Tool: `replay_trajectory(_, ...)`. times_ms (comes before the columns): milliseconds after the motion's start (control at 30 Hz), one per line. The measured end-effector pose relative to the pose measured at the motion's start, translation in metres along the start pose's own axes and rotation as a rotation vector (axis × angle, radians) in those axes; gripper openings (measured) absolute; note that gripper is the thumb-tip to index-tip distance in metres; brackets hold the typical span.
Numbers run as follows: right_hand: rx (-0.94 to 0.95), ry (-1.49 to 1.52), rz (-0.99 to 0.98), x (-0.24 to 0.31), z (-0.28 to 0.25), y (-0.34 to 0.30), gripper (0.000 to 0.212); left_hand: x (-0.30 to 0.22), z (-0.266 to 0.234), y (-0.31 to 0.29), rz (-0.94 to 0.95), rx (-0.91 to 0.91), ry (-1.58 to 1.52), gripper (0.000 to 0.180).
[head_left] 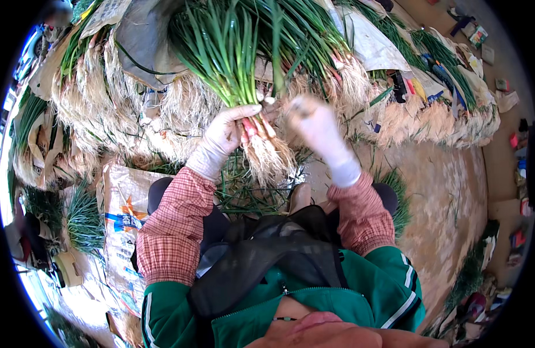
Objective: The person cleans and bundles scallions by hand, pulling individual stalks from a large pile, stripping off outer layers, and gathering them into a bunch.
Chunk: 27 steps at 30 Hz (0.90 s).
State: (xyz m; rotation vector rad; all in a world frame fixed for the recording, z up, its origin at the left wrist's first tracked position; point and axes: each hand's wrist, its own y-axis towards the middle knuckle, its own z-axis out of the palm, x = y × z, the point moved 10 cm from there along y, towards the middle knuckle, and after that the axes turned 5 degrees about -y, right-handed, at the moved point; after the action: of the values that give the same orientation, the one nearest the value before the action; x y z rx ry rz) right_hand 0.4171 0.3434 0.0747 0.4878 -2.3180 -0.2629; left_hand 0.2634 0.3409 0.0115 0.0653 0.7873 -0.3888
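Note:
My left hand (229,129), in a pale glove, is closed around a bunch of green onions (227,64). Their green leaves point away from me, while the pinkish stem ends and pale roots (264,155) hang below the grip. To the right of the bunch is my gloved right hand (314,119), smeared by motion, its fingers seeming curled. A blurred upright stalk (277,55) rises just beyond its fingertips; whether the hand grips it cannot be made out. Behind both hands lies a long heap of green onions (319,40), roots facing me.
Grey sheeting (144,43) and a whitish sack (372,40) cover parts of the heap. A printed woven sack (119,203) lies left of my legs. Loose green leaves (244,194) litter the floor between my feet. Cardboard (502,174) runs along the far right.

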Motion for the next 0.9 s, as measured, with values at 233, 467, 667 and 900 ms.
replay_trajectory(233, 0.124, 0.733, 0.252, -0.002, 0.048, 0.009, 0.039, 0.003, -0.017, -0.001, 0.048, -0.064, 0.057, 0.028)
replay_trajectory(467, -0.248, 1.535, 0.537, -0.069, 0.082, 0.038, 0.019, -0.003, -0.007, -0.009, 0.015, -0.047, 0.113, 0.026)
replay_trajectory(667, 0.063, 0.563, 0.408, -0.046, 0.067, 0.024, 0.017, -0.001, -0.005, -0.011, -0.047, -0.066, 0.176, 0.021)
replay_trajectory(900, -0.076, 1.125, 0.598, -0.059, 0.091, 0.001, 0.016, 0.002, -0.017, -0.013, 0.0, -0.119, 0.285, 0.021)
